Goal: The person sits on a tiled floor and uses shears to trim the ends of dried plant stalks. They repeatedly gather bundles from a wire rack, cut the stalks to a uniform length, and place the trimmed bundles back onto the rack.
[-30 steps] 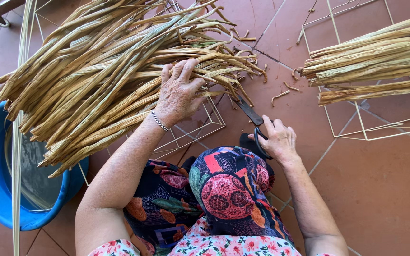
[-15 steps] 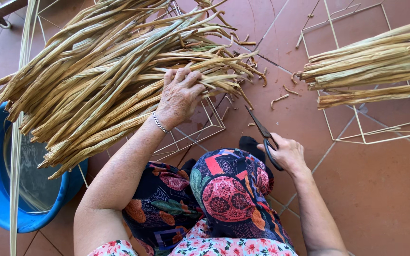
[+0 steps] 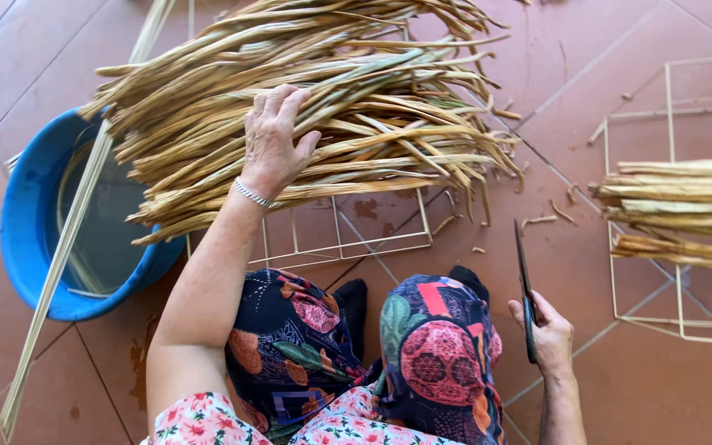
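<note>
- Head view: the left hand (image 3: 272,140) lies palm-down with fingers spread loosely on the big pile of dried reed leaves (image 3: 315,107). It presses on the stalks and grips none that shows.
- The pile rests across a thin wire frame (image 3: 344,243) on the tiled floor (image 3: 611,395), just in front of the person's knees, its left end touching the blue basin (image 3: 30,239).
- The right hand (image 3: 547,334) is closed round the handles of the dark scissors (image 3: 524,284), held low beside the right knee. The blades point away from the body and look closed, well apart from the pile.
- A smaller bundle of leaves (image 3: 681,210) lies on a second wire frame (image 3: 669,91) to the right, untouched.
- A long pale stalk (image 3: 63,247) leans across the basin.
- Judging from this, the step is sorting or picking a leaf from the pile; the next move calls for the left fingers to close on a single stalk and draw it free.
</note>
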